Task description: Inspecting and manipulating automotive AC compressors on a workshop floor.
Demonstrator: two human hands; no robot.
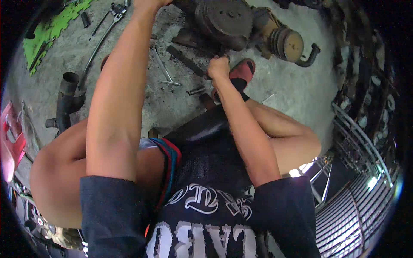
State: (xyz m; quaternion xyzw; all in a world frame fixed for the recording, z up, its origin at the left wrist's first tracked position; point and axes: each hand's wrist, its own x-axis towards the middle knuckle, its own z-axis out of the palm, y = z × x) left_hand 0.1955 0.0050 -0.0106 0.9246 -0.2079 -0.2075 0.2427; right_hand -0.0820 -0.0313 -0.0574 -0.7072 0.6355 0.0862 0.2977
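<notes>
My left hand (150, 2) reaches to the far edge of the view beside a greasy engine. Its fingers are mostly cut off by the frame, so their grip is hidden. My right hand (219, 67) is closed in a fist low in front of the engine, above my foot. The end of a dark flat strip (187, 60) meets this fist, but whether it is held I cannot tell. A large grooved pulley (226, 19) faces me on the engine, with a smaller rusty pulley (289, 45) to its right.
A T-handle wrench (163, 69) and a small metal cylinder (196, 91) lie on the concrete. Further left are a long-handled ratchet (102, 45), a black branched pipe (66, 92) and a green foam mat (56, 28). A red sandal (243, 71) is on my foot. Metal racks (359, 133) stand right.
</notes>
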